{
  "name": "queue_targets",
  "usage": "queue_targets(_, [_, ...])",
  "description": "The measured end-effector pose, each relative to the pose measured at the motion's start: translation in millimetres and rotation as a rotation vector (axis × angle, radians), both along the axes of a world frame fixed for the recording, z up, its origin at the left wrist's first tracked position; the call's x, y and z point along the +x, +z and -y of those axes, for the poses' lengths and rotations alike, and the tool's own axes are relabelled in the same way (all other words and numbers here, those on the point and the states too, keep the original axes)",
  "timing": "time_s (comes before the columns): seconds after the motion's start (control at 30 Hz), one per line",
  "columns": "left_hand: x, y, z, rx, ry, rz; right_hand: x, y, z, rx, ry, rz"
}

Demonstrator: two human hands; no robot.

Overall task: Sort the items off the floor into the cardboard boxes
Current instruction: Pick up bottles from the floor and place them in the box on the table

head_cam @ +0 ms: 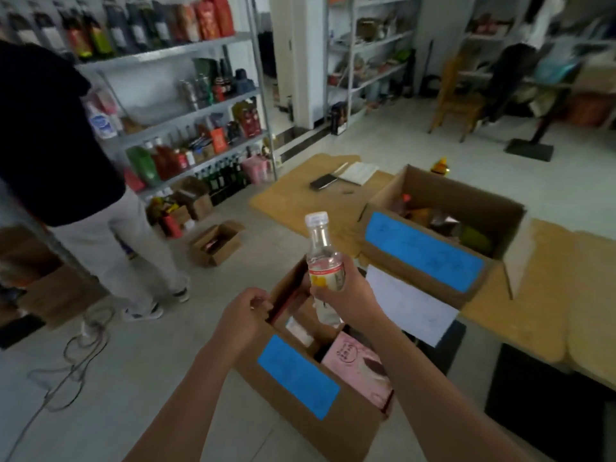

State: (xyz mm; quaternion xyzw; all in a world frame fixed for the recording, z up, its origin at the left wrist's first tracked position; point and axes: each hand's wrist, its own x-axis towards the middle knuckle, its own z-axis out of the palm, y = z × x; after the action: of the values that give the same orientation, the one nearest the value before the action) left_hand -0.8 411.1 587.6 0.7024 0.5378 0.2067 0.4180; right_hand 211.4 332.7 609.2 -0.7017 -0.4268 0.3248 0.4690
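Observation:
My right hand [346, 295] grips a clear plastic bottle [321, 248] with a white cap and a red and yellow label, upright above the near cardboard box [333, 425]. That box bears a blue label and holds a pink packet [358, 368] and other items. My left hand [245, 315] hovers at the box's left flap with curled fingers; nothing shows in it. A second cardboard box [430, 251] with a blue label stands further right, with several items inside.
A person in a dark top and light trousers [110, 235] stands at the left by stocked shelves [186, 105]. A small open box [216, 243] and cables [80, 348] lie on the floor. Flattened cardboard [300, 185], a yellow item [440, 165] and a wooden chair [456, 98] lie beyond.

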Motion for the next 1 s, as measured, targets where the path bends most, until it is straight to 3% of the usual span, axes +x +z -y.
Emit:
queue_targets(0.3, [153.8,-18.5,48.8,0.021,-0.16,-0.158,145.5,-5.2,39.9,-0.048,-0.058,-0.028])
queue_targets(0.63, [218.2,24.4,10.6,0.107,-0.288,-0.109,201.2,11.8,45.4,-0.02,-0.173,-0.006])
queue_targets(0.83, [258.7,23.3,-9.2,0.265,-0.371,-0.158,247.3,27.7,36.7,-0.01,-0.239,0.099])
queue_targets(1.0, [288.5,9.7,-14.8,0.195,-0.441,-0.153,291.3,38.9,15.0,-0.001,-0.258,0.164])
